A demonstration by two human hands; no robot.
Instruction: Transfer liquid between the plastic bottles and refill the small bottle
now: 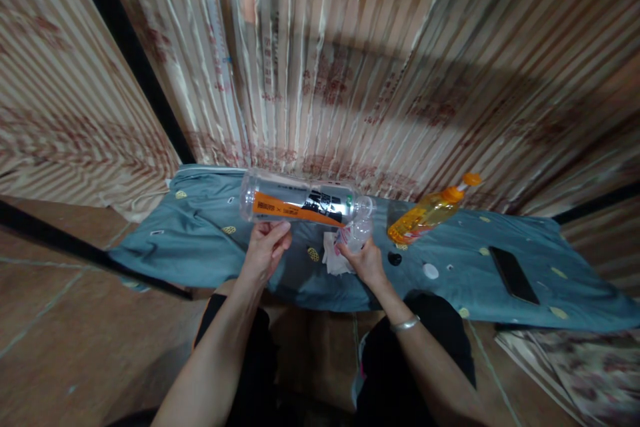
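My left hand [264, 248] grips a large clear plastic bottle [295, 203] with an orange and black label, held on its side with its open mouth pointing right. My right hand [365, 259] holds a small clear plastic bottle [359, 230] upright, its open mouth right at the big bottle's mouth. Both bottles hover over a blue patterned cloth [200, 233]. A white crumpled tissue [334, 255] lies on the cloth just under my right hand.
An orange-capped bottle of yellow liquid [430, 210] leans on the cloth to the right. A black cap [395, 258] and a white cap [430, 271] lie near it. A black phone [513, 274] rests farther right. Striped wooden boards stand behind.
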